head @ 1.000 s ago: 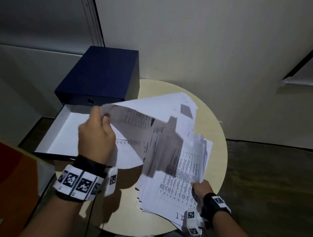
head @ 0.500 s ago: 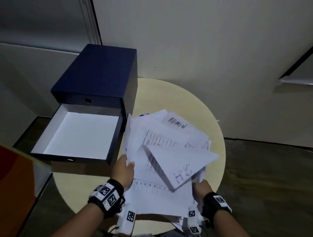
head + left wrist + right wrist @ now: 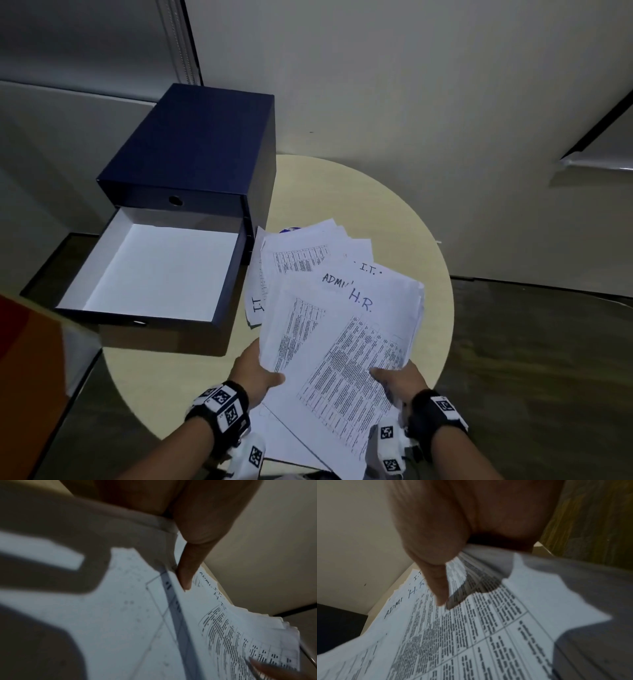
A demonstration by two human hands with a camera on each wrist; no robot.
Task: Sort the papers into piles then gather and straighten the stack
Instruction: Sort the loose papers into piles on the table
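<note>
A loose, fanned stack of white printed papers (image 3: 335, 329) lies on the round beige table (image 3: 411, 219), with sheets marked "I.T.", "ADMIN" and "H.R." showing. My left hand (image 3: 260, 373) grips the stack's near left edge, thumb on top. My right hand (image 3: 397, 377) grips the near right edge, thumb pressed on the top printed sheet. In the left wrist view my thumb (image 3: 187, 566) lies on the papers (image 3: 223, 628). The right wrist view shows my thumb (image 3: 436, 582) on the table-printed sheet (image 3: 471, 635). The fingers under the stack are hidden.
A dark blue drawer box (image 3: 191, 147) stands at the table's left, its lower drawer (image 3: 154, 274) pulled out and white inside. A wall rises right behind the table. An orange-red object (image 3: 27, 377) is at the left edge. Dark wooden floor (image 3: 548, 359) lies to the right.
My left hand, which held a sheet up over the drawer, came down and took the stack's left edge. The raised sheets settled onto the pile, now held by both hands.
</note>
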